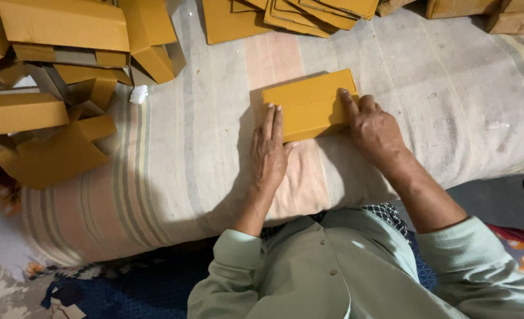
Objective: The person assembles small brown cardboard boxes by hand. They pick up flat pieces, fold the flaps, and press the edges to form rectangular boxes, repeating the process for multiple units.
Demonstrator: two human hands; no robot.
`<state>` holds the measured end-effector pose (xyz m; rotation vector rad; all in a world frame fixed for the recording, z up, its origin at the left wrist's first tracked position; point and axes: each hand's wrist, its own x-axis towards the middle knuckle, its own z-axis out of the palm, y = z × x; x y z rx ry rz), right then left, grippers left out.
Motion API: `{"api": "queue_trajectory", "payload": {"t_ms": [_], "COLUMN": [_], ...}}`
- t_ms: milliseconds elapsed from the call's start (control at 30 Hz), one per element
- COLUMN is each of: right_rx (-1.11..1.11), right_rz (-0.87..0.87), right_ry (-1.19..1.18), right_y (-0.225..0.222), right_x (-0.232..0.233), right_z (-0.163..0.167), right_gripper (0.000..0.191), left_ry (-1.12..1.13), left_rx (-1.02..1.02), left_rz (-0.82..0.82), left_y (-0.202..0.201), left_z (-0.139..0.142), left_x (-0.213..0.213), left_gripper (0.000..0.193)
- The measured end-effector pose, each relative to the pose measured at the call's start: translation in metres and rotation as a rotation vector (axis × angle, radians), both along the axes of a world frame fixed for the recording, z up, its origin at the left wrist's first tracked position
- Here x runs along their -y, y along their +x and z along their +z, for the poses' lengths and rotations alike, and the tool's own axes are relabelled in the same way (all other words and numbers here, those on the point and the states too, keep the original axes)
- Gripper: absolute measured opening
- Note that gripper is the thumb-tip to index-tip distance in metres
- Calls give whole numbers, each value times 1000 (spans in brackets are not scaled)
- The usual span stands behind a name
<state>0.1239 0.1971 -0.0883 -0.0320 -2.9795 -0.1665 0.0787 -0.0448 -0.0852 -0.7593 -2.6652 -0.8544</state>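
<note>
Flat cardboard piece lies on cushion; folded boxes piled at left.

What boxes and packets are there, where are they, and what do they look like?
Flat cardboard piece: middle of the striped cushion, yellow-brown rectangle, under the left hand and right hand.
Folded boxes: heaped at far left, yellow-brown, blocky, flaps open.
Flat cardboard stack: top middle, fanned, yellow-brown.
Brown packets: top right corner, rectangular.

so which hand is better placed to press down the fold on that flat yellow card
Probably the right hand: its fingers lie on the card beside the fold line. The left hand rests flat on the card's lower left edge, pinning it to the striped cloth.
</note>
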Motion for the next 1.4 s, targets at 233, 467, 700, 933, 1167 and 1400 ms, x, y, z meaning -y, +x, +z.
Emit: {"api": "queue_trajectory", "payload": {"t_ms": [233,467,700,933,1167,1400], "right_rx": [-105,49,82,44,106,97], "right_rz": [91,140,-97,-18,188,172], "right_ry": [-45,-358,-279,-136,-272,-196], "right_y": [-1,-45,-72,-94,-126,-127], "right_x": [11,44,17,42,67,30], "right_z": [32,15,11,-4,16,21], "right_gripper": [65,66,76,69,50,38], "left_ry": [-248,-222,-134,-267,-168,-192], "left_rx": [-72,60,140,373,145,145], "left_rz": [28,79,71,222,316,323], "left_y": [-20,-64,-80,-87,-104,-104], "left_z": [-1,-13,-9,7,-8,-15], "left_x": [-7,-33,-24,-51,-43,-42], "left_gripper": [69,57,55,46,39,34]}}
